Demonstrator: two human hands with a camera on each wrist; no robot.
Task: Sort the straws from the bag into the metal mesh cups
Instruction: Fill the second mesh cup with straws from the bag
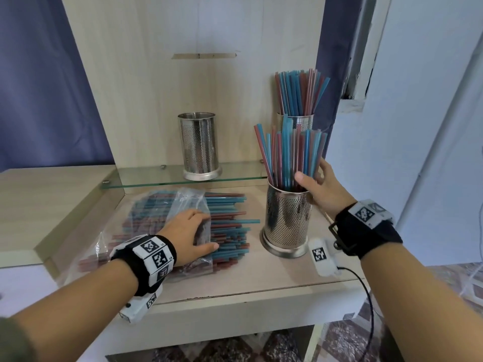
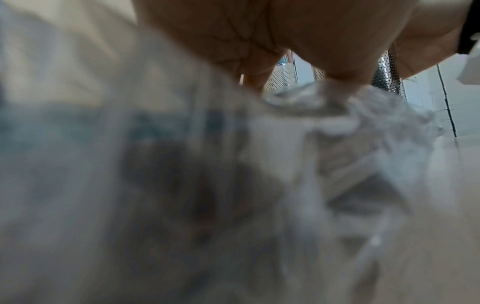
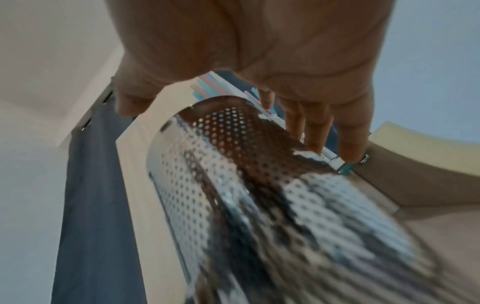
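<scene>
The wooden shelf point(image 1: 235, 280) in front of me is carrying a clear plastic bag point(image 1: 162, 220) of red and blue straws point(image 1: 230, 231) lying flat at its left. A metal mesh cup point(image 1: 286, 226) is standing upright at its right, holding straws. The glass shelf point(image 1: 146, 176) behind is carrying an empty mesh cup point(image 1: 200, 146); a filled cup point(image 1: 298, 120) is standing at its right end.

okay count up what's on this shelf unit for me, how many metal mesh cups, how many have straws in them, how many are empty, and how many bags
Mesh cups with straws: 2, the front cup and the back right cup
Empty mesh cups: 1, the cup on the glass shelf
Plastic bags of straws: 1, the bag
Total: 3 cups and 1 bag, 4 things
</scene>
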